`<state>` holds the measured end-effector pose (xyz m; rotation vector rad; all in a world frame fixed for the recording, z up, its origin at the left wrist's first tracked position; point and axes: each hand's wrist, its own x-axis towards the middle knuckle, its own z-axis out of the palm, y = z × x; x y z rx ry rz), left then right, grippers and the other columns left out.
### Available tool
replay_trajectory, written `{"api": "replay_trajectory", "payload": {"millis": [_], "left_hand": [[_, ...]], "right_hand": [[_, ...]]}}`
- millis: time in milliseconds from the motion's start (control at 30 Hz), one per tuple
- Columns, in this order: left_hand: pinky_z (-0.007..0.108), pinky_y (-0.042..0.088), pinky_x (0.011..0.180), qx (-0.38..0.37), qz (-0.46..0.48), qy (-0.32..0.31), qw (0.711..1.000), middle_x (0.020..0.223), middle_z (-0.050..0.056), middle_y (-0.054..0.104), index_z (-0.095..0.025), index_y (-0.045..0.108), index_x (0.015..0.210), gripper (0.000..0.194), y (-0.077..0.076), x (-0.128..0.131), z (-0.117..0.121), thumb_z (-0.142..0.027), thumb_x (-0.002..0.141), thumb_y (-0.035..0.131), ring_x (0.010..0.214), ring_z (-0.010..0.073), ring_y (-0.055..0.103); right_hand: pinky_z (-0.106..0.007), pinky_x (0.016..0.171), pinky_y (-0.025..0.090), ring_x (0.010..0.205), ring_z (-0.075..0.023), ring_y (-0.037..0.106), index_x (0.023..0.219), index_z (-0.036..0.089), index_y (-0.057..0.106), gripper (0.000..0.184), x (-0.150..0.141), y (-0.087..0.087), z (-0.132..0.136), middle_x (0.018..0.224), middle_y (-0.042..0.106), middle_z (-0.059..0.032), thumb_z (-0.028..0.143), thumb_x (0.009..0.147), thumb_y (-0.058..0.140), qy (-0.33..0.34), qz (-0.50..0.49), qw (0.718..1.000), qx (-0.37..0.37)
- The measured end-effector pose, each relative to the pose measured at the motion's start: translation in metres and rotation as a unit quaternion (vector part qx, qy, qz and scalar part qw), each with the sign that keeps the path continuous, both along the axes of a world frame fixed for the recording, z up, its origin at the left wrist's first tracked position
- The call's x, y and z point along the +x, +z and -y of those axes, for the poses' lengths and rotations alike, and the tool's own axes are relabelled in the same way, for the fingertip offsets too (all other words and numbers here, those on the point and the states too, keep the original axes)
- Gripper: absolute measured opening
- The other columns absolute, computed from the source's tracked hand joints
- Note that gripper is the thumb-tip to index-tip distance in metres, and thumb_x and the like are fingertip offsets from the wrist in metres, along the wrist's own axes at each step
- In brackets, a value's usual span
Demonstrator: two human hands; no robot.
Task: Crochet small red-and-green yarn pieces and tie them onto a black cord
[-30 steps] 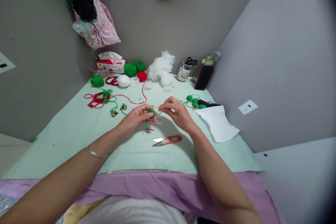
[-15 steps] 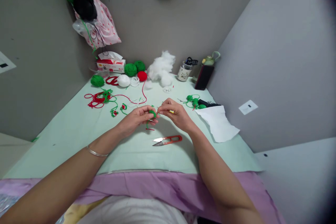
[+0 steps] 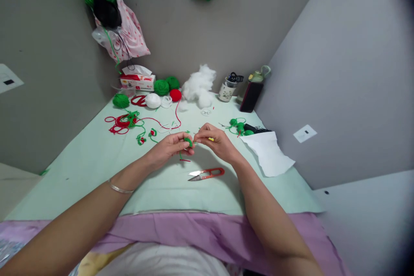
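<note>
Between the thumb and fingers of my left hand (image 3: 173,146) is a small green crochet piece (image 3: 188,142), with a green yarn end hanging below it. My right hand (image 3: 216,140) is closed in a pinch just to the right of the piece. A yellow bit of a crochet hook (image 3: 211,139) shows among its fingers; the hook's tip is too small to make out. On the table below both hands lie orange-handled thread snips (image 3: 207,174), blades pointing left. A short red yarn scrap (image 3: 185,160) is under my left hand.
Left of my hands lie tangled red and green yarn (image 3: 121,124) and small red-green crochet pieces (image 3: 141,139). Yarn balls (image 3: 161,87), white stuffing (image 3: 199,86), a cup (image 3: 226,91) and a phone (image 3: 251,97) line the back. White paper (image 3: 270,153) lies at right.
The view has tipped slightly upward. Both hands stay close together around the green piece, with only a slight shift of the right-hand fingers.
</note>
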<state>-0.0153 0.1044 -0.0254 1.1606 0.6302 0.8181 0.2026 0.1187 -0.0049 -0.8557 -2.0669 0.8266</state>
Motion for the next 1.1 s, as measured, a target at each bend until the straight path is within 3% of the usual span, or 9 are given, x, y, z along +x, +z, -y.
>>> {"api": "replay_trajectory", "payload": {"millis": [133,333,567,700,900,1100], "left_hand": [[0.033,0.053,0.085,0.014,-0.006,0.028,1.000,0.091,0.002,0.066,-0.018,0.062,0.093,0.023,-0.001,0.003,0.000,-0.037,0.085,0.072,0.081,0.0160,0.067],[0.033,0.052,0.085,-0.008,-0.011,0.048,0.999,0.093,0.003,0.071,-0.019,0.060,0.097,0.025,-0.004,0.003,-0.002,-0.035,0.083,0.074,0.080,0.0154,0.068],[0.031,0.049,0.088,0.004,-0.007,0.078,0.997,0.092,0.001,0.068,-0.019,0.066,0.095,0.022,-0.006,0.002,-0.004,-0.034,0.081,0.075,0.087,0.0163,0.066],[0.029,0.049,0.088,0.006,0.003,0.101,0.995,0.090,0.000,0.065,-0.019,0.066,0.090,0.019,-0.004,0.002,-0.004,-0.033,0.081,0.075,0.087,0.0146,0.063],[0.033,0.050,0.090,-0.002,0.013,0.092,0.996,0.089,0.001,0.064,-0.019,0.066,0.090,0.021,-0.005,0.002,-0.004,-0.033,0.079,0.076,0.088,0.0169,0.063],[0.035,0.049,0.093,-0.008,0.022,0.093,0.995,0.089,0.001,0.066,-0.018,0.068,0.089,0.021,-0.007,0.003,-0.005,-0.033,0.078,0.078,0.088,0.0176,0.065]], "right_hand": [[-0.029,0.075,0.047,0.082,-0.0152,0.060,0.094,0.025,0.075,0.013,-0.004,-0.002,0.001,0.088,0.058,-0.0024,0.029,0.094,0.062,-0.016,0.009,1.000,0.023],[-0.028,0.072,0.044,0.073,-0.0127,0.057,0.091,0.022,0.073,0.008,-0.010,-0.011,-0.001,0.085,0.060,-0.0015,0.022,0.091,0.066,-0.099,0.044,0.993,0.044],[-0.028,0.072,0.051,0.076,-0.0131,0.062,0.096,0.021,0.070,0.010,-0.018,-0.013,0.006,0.093,0.066,-0.0028,0.025,0.088,0.064,-0.060,-0.062,0.993,-0.077],[-0.028,0.073,0.052,0.078,-0.0132,0.062,0.104,0.021,0.069,0.017,-0.026,-0.014,0.010,0.092,0.065,-0.0028,0.024,0.088,0.064,-0.045,-0.083,0.993,-0.070],[-0.029,0.077,0.053,0.083,-0.0141,0.064,0.104,0.022,0.070,0.018,-0.029,-0.019,0.009,0.098,0.067,-0.0043,0.026,0.087,0.067,-0.076,-0.091,0.991,-0.054],[-0.031,0.080,0.056,0.085,-0.0155,0.066,0.100,0.021,0.070,0.026,-0.029,-0.022,0.004,0.098,0.068,-0.0037,0.030,0.076,0.077,-0.064,-0.168,0.972,-0.149]]}}
